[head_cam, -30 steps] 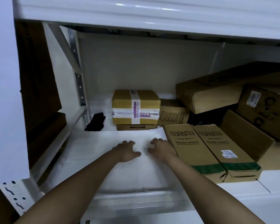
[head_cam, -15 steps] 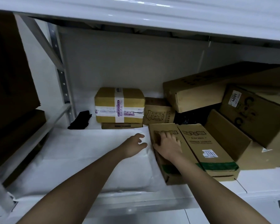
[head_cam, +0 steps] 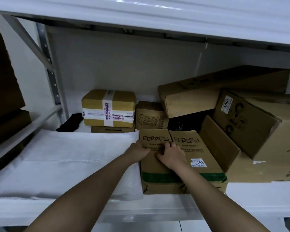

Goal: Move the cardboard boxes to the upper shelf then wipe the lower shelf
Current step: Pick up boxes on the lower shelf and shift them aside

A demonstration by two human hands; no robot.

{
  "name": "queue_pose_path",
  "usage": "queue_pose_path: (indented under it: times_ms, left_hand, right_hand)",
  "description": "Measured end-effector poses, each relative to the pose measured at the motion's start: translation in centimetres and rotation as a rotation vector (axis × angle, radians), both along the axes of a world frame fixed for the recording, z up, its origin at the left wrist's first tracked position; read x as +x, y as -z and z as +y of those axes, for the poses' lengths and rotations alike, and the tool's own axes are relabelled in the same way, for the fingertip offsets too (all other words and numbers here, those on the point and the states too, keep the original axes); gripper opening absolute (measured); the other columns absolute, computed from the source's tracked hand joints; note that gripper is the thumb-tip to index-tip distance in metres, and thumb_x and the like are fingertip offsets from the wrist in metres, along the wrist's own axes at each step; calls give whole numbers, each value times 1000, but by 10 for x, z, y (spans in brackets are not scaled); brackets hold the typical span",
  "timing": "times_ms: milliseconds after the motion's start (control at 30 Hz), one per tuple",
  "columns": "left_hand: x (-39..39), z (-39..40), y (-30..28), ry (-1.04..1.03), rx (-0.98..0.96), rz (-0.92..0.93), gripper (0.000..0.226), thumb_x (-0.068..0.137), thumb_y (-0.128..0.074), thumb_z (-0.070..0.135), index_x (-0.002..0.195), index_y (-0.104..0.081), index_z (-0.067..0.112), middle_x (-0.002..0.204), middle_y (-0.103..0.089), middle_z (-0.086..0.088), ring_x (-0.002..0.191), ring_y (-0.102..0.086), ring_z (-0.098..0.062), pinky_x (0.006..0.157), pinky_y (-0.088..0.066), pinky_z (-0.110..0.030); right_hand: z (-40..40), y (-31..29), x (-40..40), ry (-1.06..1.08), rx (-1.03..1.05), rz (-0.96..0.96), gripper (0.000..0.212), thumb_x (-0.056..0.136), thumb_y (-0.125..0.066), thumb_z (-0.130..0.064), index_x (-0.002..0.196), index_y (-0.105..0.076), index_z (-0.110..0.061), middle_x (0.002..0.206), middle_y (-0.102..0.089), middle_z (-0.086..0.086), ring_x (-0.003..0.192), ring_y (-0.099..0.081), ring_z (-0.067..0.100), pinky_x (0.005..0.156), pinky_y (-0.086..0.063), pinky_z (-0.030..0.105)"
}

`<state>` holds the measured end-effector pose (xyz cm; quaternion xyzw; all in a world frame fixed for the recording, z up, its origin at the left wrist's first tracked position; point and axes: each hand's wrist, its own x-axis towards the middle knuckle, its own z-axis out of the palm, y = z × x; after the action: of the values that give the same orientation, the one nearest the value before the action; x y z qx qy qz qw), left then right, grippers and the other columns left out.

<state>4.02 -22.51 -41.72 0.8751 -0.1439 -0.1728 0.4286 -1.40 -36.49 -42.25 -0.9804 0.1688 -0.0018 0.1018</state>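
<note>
Both bare arms reach into the lower shelf point(head_cam: 258, 193) and meet on the green-banded box point(head_cam: 155, 164), the left one of a pair lying flat at the shelf's front. The left hand point(head_cam: 138, 150) has its fingers curled over that box's left top edge, gripping it; the right hand point(head_cam: 172, 155) lies on the box's top with fingers bent and tips dug in along the seam next to the twin box point(head_cam: 196, 158), and it too looks to be gripping the box, though the thumb is hidden. The twin box touches the green-banded box on its right side and carries a small white price sticker point(head_cam: 197, 163). Left of the green-banded box, a white sheet point(head_cam: 65, 164) covers the shelf floor up to the box's side. Behind the green-banded box stands a small printed box point(head_cam: 149, 118), and further left behind it a taped parcel point(head_cam: 108, 108) sits on top of a flatter box point(head_cam: 112, 129). A dark cloth point(head_cam: 70, 123) lies just left of the parcel. Behind and to the right of the green-banded box, a long box point(head_cam: 216, 91) leans tilted over the small printed box, and a big box point(head_cam: 258, 124) with a white label sits slanted at the far right. The upper shelf point(head_cam: 157, 15) runs across the top, above them all.
</note>
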Motion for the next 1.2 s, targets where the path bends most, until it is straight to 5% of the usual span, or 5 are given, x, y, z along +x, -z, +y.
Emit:
queue_pose_path:
  times_ms: [233,433,567,1100,1200]
  left_hand:
    - [-7,3,-6,-87,-102,256,60,91,-53,41,139,-26,19,135,-47,-8,114,-51,-25,76,-47,-31]
    - [-4,7,-11,-96,-123,380,35,91,-51,40,119,-54,19,112,-61,-3,97,-57,-16,63,-47,-23]
    - [-7,4,-17,-110,-173,459,30,88,-55,41,109,-57,21,98,-63,0,93,-58,-15,67,-49,-25]
    - [-12,5,-41,-117,-324,439,19,90,-52,42,94,-51,24,92,-55,4,89,-51,-13,83,-36,-27]
    - [-13,4,-46,-108,-382,434,11,91,-53,37,86,-52,28,84,-56,8,78,-51,-7,64,-40,-21]
  right_hand:
    - [-12,-22,-1,84,238,-6,61,90,-49,-49,140,-39,-16,140,-44,12,129,-41,30,104,-39,38]
    - [-14,-41,3,221,233,88,55,90,-49,-52,129,-52,-13,125,-59,8,112,-57,27,81,-46,30]
    - [-14,-46,5,257,249,139,48,92,-45,-46,127,-54,-14,125,-59,7,114,-55,26,92,-47,33]
    - [-34,-55,-4,425,1046,41,31,95,-52,-32,114,-56,-7,92,-59,11,88,-57,27,86,-46,37]
    - [-31,-63,-9,379,1043,16,21,96,-50,-31,102,-54,-10,88,-57,9,81,-55,23,72,-47,33]
